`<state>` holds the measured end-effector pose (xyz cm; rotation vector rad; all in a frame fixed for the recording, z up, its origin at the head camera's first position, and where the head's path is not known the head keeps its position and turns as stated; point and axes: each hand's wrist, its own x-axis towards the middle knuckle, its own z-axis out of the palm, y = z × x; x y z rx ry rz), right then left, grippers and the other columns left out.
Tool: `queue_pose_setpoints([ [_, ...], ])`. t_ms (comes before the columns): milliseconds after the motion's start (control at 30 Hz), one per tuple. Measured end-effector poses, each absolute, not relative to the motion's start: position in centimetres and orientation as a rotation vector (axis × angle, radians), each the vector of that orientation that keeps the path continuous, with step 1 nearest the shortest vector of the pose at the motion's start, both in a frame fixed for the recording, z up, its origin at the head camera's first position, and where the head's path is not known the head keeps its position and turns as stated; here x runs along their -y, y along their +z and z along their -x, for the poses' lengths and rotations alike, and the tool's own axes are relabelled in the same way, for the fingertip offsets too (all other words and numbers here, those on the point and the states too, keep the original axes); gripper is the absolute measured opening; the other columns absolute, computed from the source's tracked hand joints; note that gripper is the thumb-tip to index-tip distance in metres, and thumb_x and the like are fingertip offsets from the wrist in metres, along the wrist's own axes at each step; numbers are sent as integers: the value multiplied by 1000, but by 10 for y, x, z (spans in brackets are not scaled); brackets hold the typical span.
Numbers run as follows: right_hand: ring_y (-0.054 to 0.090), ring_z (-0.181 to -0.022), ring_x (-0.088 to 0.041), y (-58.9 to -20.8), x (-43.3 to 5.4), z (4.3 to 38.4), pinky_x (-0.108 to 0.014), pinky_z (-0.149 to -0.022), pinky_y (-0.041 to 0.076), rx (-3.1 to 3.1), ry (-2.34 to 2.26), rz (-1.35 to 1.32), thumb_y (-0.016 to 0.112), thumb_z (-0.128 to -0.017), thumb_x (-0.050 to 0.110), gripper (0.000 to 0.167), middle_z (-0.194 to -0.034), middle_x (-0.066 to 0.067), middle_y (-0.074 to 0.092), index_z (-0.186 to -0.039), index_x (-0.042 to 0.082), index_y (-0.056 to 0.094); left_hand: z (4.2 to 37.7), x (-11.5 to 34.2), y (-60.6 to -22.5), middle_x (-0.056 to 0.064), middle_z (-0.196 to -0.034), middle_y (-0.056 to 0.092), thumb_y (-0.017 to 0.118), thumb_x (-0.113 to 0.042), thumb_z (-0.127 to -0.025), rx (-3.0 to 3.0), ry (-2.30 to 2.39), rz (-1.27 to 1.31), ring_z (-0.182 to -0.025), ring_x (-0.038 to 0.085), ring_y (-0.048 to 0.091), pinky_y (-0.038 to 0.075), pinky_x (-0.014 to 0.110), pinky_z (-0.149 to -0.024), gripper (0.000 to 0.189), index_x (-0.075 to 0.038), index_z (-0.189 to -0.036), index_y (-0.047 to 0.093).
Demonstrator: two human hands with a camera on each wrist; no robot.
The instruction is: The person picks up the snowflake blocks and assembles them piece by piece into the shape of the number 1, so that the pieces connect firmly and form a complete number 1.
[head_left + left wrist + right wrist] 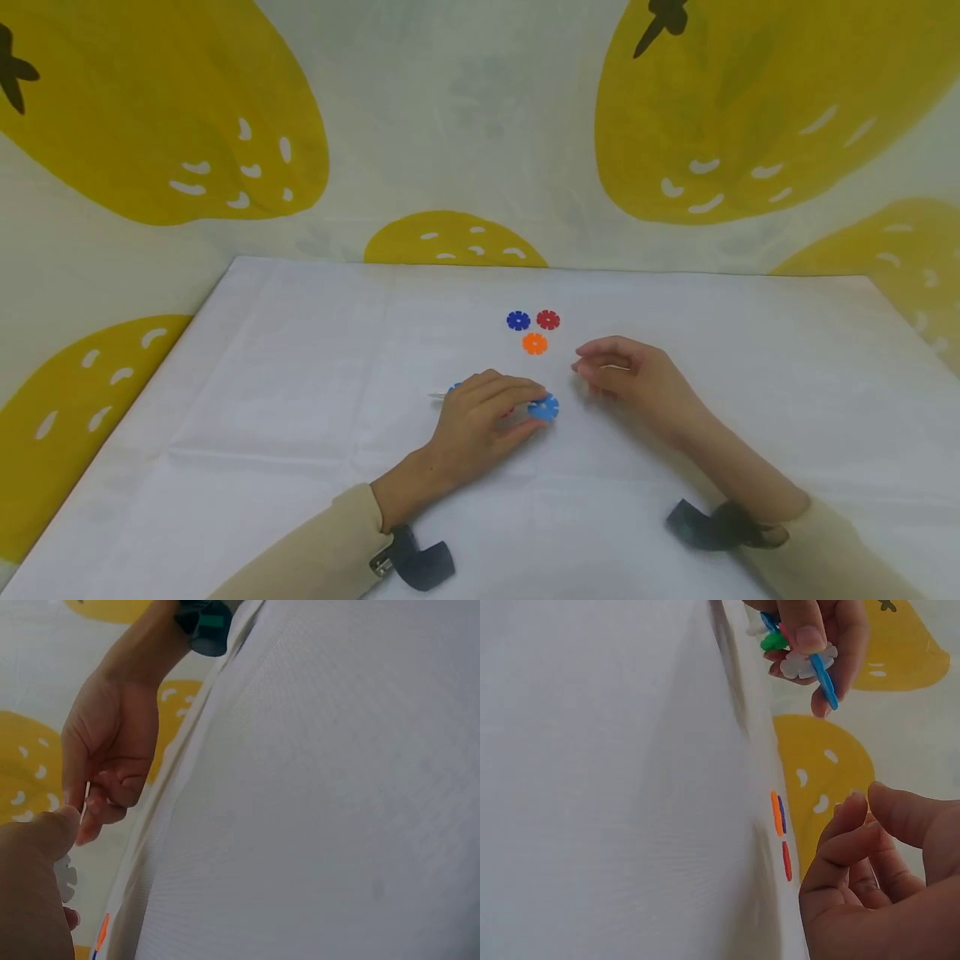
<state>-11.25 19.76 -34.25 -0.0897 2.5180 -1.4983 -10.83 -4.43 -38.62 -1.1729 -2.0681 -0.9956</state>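
Observation:
My left hand (474, 421) grips a cluster of joined plastic snowflake discs over the middle of the table. A light blue disc (546, 407) sticks out past its thumb and fingertips. In the right wrist view the cluster also shows a white disc (799, 666) and a green disc (774, 641), with a bit of red among them; the fingers hide the rest. My right hand (645, 385) hovers to the right of the cluster, apart from it. Its fingers are loosely bent, thumb near the index finger, and nothing shows between them.
Beyond the hands, a dark blue disc (518, 321), a red disc (548, 320) and an orange disc (535, 343) lie flat, close together. A white cloth (285, 358) covers the table. Behind its far edge hangs a backdrop with yellow fruit shapes (457, 237).

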Motion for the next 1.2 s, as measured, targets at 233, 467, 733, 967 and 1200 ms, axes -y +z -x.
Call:
queue_pose_setpoints([
  [233,62,-96,-21,-339,-189,128,-29,-78,53,-2575,-1470,38,66,-88,43,45,-114,-2,64,-124,17,61,108,44,-385,-2,-106,70,83,-17,-74,2089,-993,1167,-85,8,61,44,12,-71,37,-11,-108,70],
  [467,63,-98,-20,-338,-181,145,-28,-81,52,-2564,-1540,44,66,-90,36,42,-117,-3,63,-126,13,60,109,44,-386,-2,-106,70,83,-16,-74,2075,-1006,1168,-82,8,60,43,12,-70,35,-11,-106,71],
  [733,61,-92,-24,-350,-172,162,-30,-73,52,-2580,-1536,79,68,-90,31,35,-118,-3,63,-120,14,63,109,45,-387,-2,-105,70,83,-17,-74,2085,-1004,1168,-81,8,60,42,12,-69,34,-11,-105,71],
  [967,62,-94,-21,-359,-168,168,-30,-77,52,-2596,-1522,93,69,-89,29,32,-118,0,65,-117,14,66,109,44,-388,-2,-104,70,83,-17,-74,2058,-1000,1172,-78,8,59,42,12,-67,33,-10,-104,71],
  [1200,58,-90,-22,-364,-168,170,-29,-73,51,-2673,-1412,113,72,-87,27,31,-121,2,62,-116,18,67,109,44,-389,-3,-103,70,83,-18,-74,2049,-973,1162,-77,8,58,43,13,-66,31,-11,-102,72],
])
